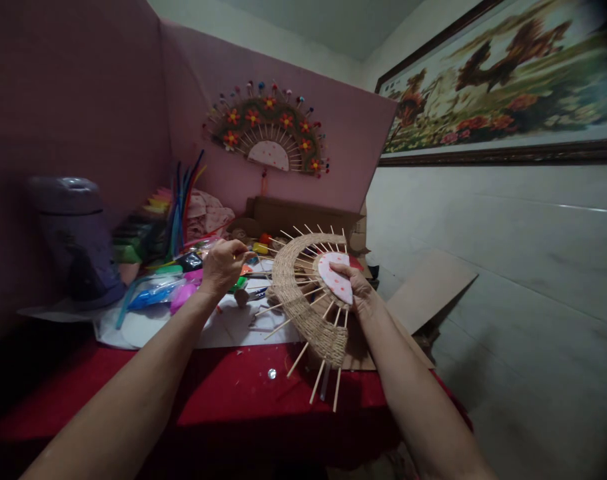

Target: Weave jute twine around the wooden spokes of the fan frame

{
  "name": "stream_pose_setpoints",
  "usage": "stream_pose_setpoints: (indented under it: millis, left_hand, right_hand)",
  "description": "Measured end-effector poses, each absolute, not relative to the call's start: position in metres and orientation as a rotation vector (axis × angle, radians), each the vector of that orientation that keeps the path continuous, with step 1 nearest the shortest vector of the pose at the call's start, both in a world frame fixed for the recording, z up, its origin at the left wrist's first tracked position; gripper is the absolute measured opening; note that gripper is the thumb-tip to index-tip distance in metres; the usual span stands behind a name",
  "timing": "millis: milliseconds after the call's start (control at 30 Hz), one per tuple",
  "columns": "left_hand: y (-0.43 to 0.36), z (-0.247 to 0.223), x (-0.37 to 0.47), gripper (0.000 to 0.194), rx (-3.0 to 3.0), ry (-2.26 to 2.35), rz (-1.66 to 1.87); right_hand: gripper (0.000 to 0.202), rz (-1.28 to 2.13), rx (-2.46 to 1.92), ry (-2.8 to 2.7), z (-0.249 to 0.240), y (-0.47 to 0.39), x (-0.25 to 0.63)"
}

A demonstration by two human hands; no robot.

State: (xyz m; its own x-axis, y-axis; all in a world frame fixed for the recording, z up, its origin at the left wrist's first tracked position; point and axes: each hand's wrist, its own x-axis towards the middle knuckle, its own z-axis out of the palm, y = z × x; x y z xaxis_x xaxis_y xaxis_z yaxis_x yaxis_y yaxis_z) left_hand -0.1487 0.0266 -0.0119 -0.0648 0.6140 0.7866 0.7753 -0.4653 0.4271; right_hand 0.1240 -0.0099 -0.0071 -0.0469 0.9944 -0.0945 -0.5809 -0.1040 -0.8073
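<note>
My right hand [362, 290] grips a half-round woven fan [289, 280] at its straight side, the thumb lying on a white half-disc with red dots [336, 277]. Thin wooden sticks spread out from the half-disc through a band of tan twine, and their bare ends stick out past it. To the left of the fan, my left hand [225, 268] is closed in a pinch close to the stick ends. Whatever its fingertips hold is too small to make out.
A finished-looking fan with flowers and beads [269, 130] hangs on the pink board [353, 127]. Pipe cleaners [180, 207], bagged colourful material [156, 293] and a purple canister [78, 240] stand at left. Pliers [257, 294] lie on white paper over the red cloth [223, 390]. Cardboard [436, 290] leans at right.
</note>
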Motion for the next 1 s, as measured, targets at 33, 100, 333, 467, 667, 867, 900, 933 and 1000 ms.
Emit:
stream_pose_setpoints:
  millis: [33, 100, 333, 467, 667, 867, 900, 933, 1000]
  left_hand:
    - [0.027, -0.011, -0.149, 0.022, -2.036, -1.516, -1.548]
    - [0.028, -0.011, -0.151, 0.023, -2.031, -1.506, -1.546]
    - [0.031, -0.011, -0.154, 0.014, -2.126, -1.513, -1.641]
    - [0.031, -0.010, -0.151, 0.012, -2.203, -1.513, -1.772]
    - [0.028, -0.014, -0.136, 0.027, -2.449, -1.559, -2.228]
    - [0.029, -0.021, -0.127, 0.030, -2.535, -1.711, -2.417]
    - [0.029, -0.022, -0.127, 0.030, -2.551, -1.701, -2.430]
    - [0.030, -0.023, -0.127, 0.030, -2.568, -1.690, -2.441]
    - [0.030, -0.024, -0.127, 0.030, -2.582, -1.686, -2.468]
  right_hand:
    - [0.013, 1.528, -0.807, -0.701, -0.007, -0.010, 0.124]
    - [0.013, 1.531, -0.824, -0.714, -0.007, -0.011, 0.124]
    - [0.011, 1.540, -0.861, -0.793, -0.013, -0.006, 0.132]
    - [0.012, 1.520, -0.884, -0.797, -0.011, -0.008, 0.130]
    - [0.013, 1.531, -0.852, -0.761, -0.006, -0.016, 0.123]
    - [0.011, 1.567, -0.826, -0.848, -0.014, -0.011, 0.127]
    - [0.011, 1.564, -0.821, -0.862, -0.015, -0.011, 0.127]
    - [0.011, 1.557, -0.818, -0.875, -0.016, -0.010, 0.128]
    - [0.011, 1.531, -0.813, -0.913, -0.015, -0.011, 0.127]
